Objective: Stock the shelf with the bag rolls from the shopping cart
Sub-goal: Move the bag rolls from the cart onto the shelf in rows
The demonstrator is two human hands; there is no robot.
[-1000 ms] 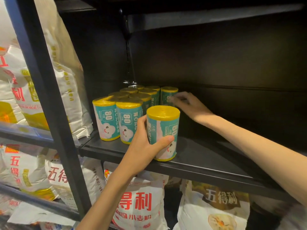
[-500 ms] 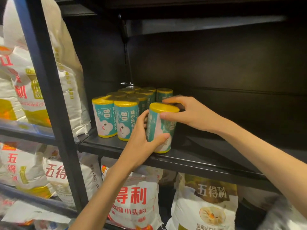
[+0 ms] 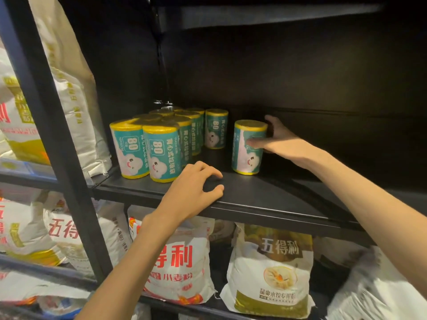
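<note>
The right hand [image 3: 280,140] is gripping a teal cylindrical bag roll with yellow ends [image 3: 248,147], thumb across the front of the label and fingers curled round the back. This roll is standing upright on the flat black metal shelf [image 3: 265,199], apart from the other stock and to its right.

The left hand [image 3: 196,188] is holding nothing; its fingers are loosely curled, with the fingertips resting on the shelf surface near the front edge, just in front of the grouped rolls.

A cluster of matching teal-and-yellow bag rolls [image 3: 159,144] is standing upright at the left end of the same shelf, packed together in rows running toward the back. One further roll of the same kind [image 3: 215,128] is standing at the right rear of the cluster, between the cluster and the gripped roll.

A black upright shelf post [image 3: 53,139] is bordering the shelf on the left. White printed flour sacks [image 3: 272,273] are occupying the shelf below, and more are sitting in the bay to the left.
</note>
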